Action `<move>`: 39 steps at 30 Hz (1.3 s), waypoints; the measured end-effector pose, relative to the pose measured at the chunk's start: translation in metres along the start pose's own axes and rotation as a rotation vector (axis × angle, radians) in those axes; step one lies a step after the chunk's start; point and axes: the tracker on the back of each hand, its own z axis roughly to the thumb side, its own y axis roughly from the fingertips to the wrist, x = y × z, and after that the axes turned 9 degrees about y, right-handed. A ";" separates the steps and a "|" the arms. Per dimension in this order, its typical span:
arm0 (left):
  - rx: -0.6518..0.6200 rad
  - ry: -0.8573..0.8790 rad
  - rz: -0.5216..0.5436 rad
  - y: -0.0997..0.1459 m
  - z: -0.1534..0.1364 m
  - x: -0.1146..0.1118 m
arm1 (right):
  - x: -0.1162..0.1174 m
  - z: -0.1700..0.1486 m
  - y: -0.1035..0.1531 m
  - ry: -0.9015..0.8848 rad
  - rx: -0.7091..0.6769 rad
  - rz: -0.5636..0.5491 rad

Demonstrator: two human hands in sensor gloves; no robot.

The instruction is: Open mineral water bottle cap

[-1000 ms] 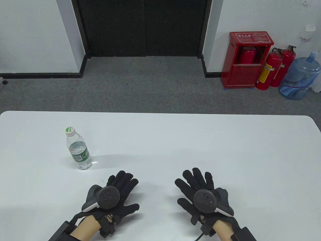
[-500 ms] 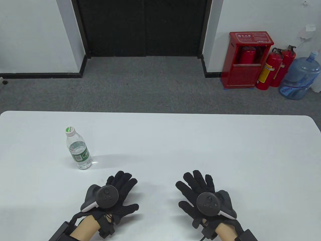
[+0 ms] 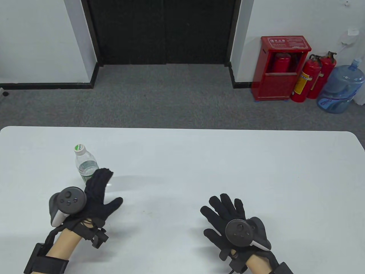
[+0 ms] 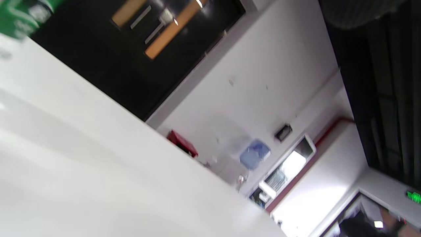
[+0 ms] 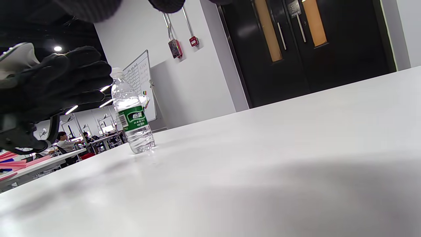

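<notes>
Table view first: the mineral water bottle (image 3: 85, 167) stands upright in the left half of the frame on the white table (image 3: 214, 171), its cap (image 3: 79, 148) on, so the opening itself is not yet begun. The left hand (image 3: 95, 194) is raised just in front of the bottle's lower body, fingers together and thumb splayed wide, gripping nothing. The right hand (image 3: 228, 219) lies flat at lower right with fingers spread, well apart from the bottle. Left wrist view: badly blurred, only a green smear at upper left, probably the label (image 4: 19, 14). Right wrist view: the bottle sits left of centre, the gloved left hand beside its shoulder; whether they touch I cannot tell. The green label carries white characters too small to read.
</notes>
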 end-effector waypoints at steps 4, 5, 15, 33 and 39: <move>0.034 -0.078 0.231 -0.006 -0.022 0.037 | -0.005 -0.001 0.001 -0.017 0.006 -0.013; 0.079 -0.067 0.271 -0.011 -0.030 0.046 | -0.006 -0.001 0.002 -0.017 0.005 -0.016; 0.431 0.097 0.261 -0.054 -0.097 0.040 | -0.006 -0.002 0.003 -0.003 0.003 -0.009; -0.008 0.058 -0.020 -0.051 0.019 -0.074 | -0.090 0.043 -0.072 0.049 -0.087 -0.086; -0.150 0.141 -0.188 -0.029 0.068 -0.147 | -0.106 0.087 -0.102 0.227 -0.036 -0.077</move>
